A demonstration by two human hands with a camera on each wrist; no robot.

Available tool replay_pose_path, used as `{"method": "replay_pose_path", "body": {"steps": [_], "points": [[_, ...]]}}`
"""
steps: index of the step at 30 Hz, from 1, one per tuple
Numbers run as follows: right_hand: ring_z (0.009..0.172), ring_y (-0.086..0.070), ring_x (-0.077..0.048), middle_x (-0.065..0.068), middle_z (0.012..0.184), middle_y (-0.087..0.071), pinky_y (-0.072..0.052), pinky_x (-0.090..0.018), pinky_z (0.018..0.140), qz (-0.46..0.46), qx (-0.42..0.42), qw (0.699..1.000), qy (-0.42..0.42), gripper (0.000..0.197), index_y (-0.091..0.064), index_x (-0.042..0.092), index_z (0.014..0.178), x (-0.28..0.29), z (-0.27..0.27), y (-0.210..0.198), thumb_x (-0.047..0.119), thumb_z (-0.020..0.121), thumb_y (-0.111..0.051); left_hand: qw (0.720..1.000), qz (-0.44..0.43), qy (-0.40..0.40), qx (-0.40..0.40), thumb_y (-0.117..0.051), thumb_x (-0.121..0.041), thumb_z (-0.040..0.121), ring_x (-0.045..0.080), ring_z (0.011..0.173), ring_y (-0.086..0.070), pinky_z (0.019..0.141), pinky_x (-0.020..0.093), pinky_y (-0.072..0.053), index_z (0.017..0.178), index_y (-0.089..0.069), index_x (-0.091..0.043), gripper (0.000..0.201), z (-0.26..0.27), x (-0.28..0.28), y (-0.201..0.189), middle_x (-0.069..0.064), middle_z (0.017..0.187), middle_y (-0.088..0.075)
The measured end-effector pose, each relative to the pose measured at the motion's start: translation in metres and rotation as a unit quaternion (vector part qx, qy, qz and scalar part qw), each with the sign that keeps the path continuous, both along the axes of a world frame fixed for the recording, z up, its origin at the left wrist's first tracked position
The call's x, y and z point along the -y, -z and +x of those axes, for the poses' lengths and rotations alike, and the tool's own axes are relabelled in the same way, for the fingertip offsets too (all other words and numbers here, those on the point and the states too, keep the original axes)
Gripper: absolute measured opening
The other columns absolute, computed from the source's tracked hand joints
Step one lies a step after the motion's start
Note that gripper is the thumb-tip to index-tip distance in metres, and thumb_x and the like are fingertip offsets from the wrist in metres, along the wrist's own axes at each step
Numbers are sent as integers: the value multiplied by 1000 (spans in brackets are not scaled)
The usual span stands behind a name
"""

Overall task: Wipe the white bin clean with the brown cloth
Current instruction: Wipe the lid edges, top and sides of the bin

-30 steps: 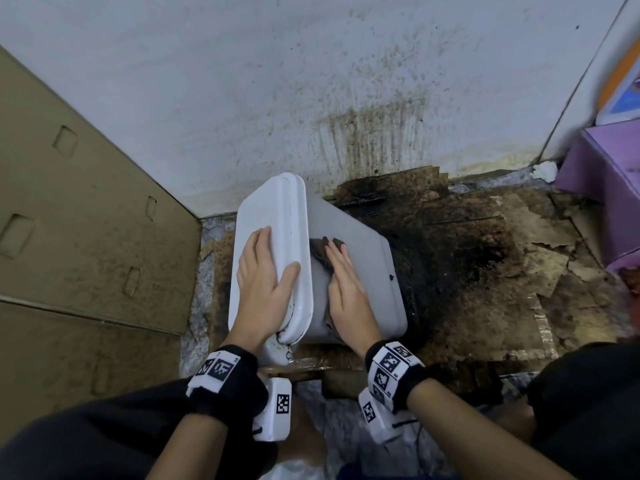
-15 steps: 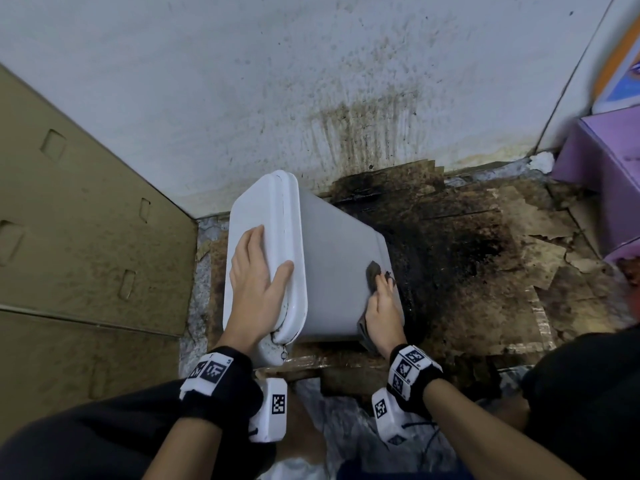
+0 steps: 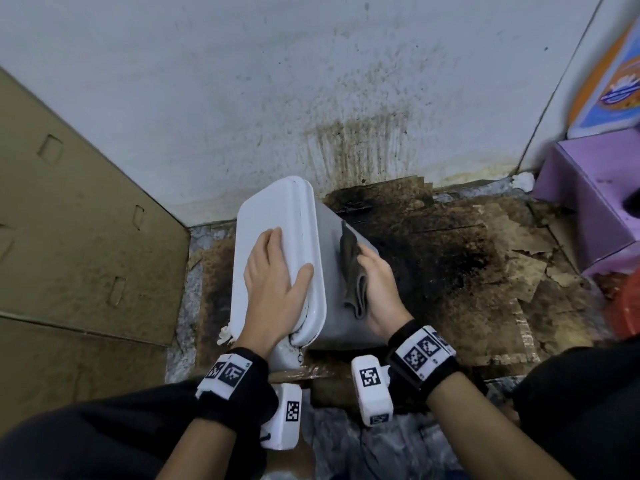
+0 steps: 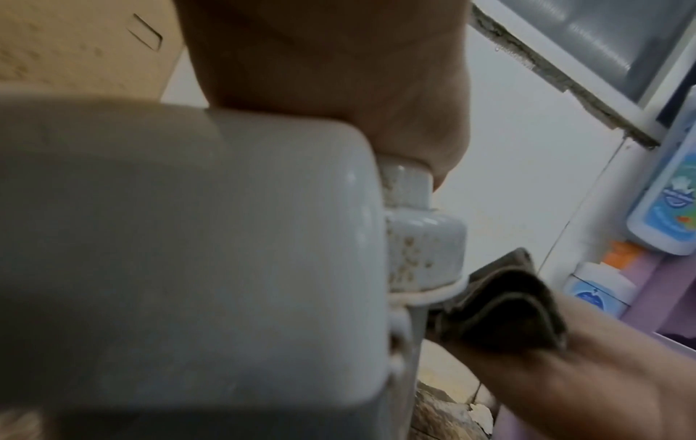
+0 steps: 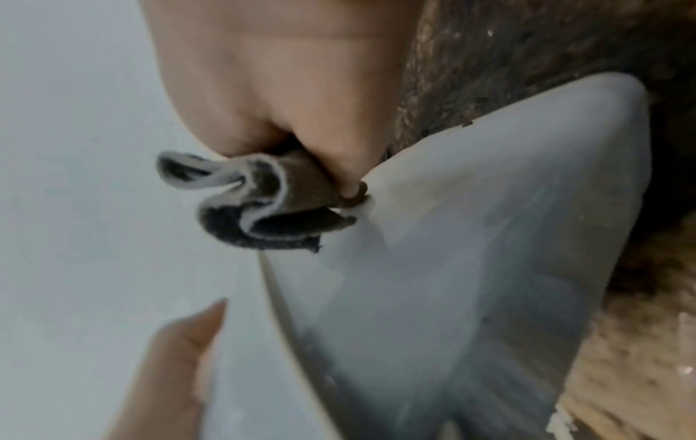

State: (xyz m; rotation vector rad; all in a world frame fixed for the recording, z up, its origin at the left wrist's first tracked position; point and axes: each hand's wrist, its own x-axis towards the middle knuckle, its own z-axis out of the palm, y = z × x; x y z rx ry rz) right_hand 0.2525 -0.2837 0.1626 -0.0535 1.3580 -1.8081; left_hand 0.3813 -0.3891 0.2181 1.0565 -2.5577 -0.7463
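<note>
The white bin stands tilted on the dirty floor with its closed lid turned to the left. My left hand lies flat on the lid, its thumb out along the lid's right rim. The same hand fills the top of the left wrist view, above the lid. My right hand grips the folded brown cloth and presses it on the bin's grey-white side. The right wrist view shows the bunched cloth pinched in my fingers against the bin.
A brown cardboard sheet leans at the left. The stained white wall is right behind the bin. Torn, blackened cardboard covers the floor to the right. A purple stool and a red object stand at the far right.
My right hand swept the cloth from near the lid out to the side's right edge, and now it is back mid-side. The left hand stays on the lid.
</note>
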Motion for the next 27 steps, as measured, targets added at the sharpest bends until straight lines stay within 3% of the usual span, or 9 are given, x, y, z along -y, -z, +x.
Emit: {"method": "replay_pose_path", "body": {"steps": [2, 5, 9, 13, 17, 20, 22, 25, 27], "points": [[126, -63, -29, -12, 135, -67, -47, -47, 111, -44, 21, 999, 4, 41, -55, 16, 145, -4, -4, -10, 17, 108, -38, 1000, -5, 1, 2, -37, -52, 98, 18, 156, -12, 126, 36, -7, 164, -19, -16, 77, -4, -3, 0, 3, 168, -17], [122, -66, -22, -5, 130, -70, -53, -35, 103, -62, -58, 996, -10, 40, -57, 13, 142, -7, -3, -37, 11, 109, -34, 1000, -2, -2, -8, -26, -55, 101, 18, 155, -13, 127, 39, -10, 163, -21, -18, 73, -11, -12, -2, 3, 168, -18], [125, -60, -3, 11, 134, -66, -46, -31, 111, 8, -205, 979, -21, 39, -56, 24, 142, -12, 7, -49, 16, 110, -35, 1000, -13, 9, -3, -15, -53, 102, 18, 155, -14, 127, 38, -11, 164, -20, -17, 71, -22, -30, -5, 3, 170, -17], [130, -51, -3, 12, 138, -55, -40, -36, 116, 67, -302, 951, -2, 38, -53, 31, 141, -18, 8, -42, 20, 110, -35, 999, -26, 15, 16, -5, -56, 99, 20, 155, -12, 126, 38, -10, 165, -17, -16, 78, -32, -41, -8, 6, 171, -15], [128, -40, -3, 13, 134, -44, -34, -32, 114, 85, -268, 960, 7, 30, -53, 44, 129, -21, 4, -41, 27, 109, -37, 999, -30, 20, 34, -1, -60, 96, 21, 157, -8, 127, 40, -9, 165, -14, -15, 83, -40, -49, -10, 6, 172, -12], [118, -35, -3, 10, 132, -36, -30, -26, 100, 88, -228, 970, -14, 28, -48, 55, 126, -25, 4, -41, 36, 110, -36, 999, -25, 12, 34, -2, -62, 94, 22, 158, -8, 128, 42, -9, 165, -14, -15, 86, -46, -55, -10, 6, 173, -11], [113, -40, 6, 13, 131, -34, -34, -19, 93, 62, -204, 977, -17, 29, -47, 59, 129, -28, 4, -41, 42, 110, -35, 1000, -9, 6, 24, -4, -63, 94, 20, 158, -7, 129, 41, -8, 166, -13, -17, 86, -49, -60, -11, 4, 174, -10], [112, -44, 12, 21, 129, -34, -39, -11, 87, 49, -183, 982, -19, 34, -45, 53, 141, -34, -1, -39, 44, 109, -37, 1000, 19, 5, -22, -11, -65, 93, 14, 158, -5, 129, 37, -5, 165, -15, -20, 85, -55, -66, -12, 0, 173, -11], [119, -49, 8, 25, 135, -37, -47, -19, 96, 41, -181, 982, -25, 33, -47, 56, 138, -40, -5, -40, 46, 107, -44, 992, 75, -2, -105, -23, -60, 96, 2, 155, -6, 126, 27, -5, 164, -20, -25, 77, -57, -69, -14, -8, 171, -13]]}}
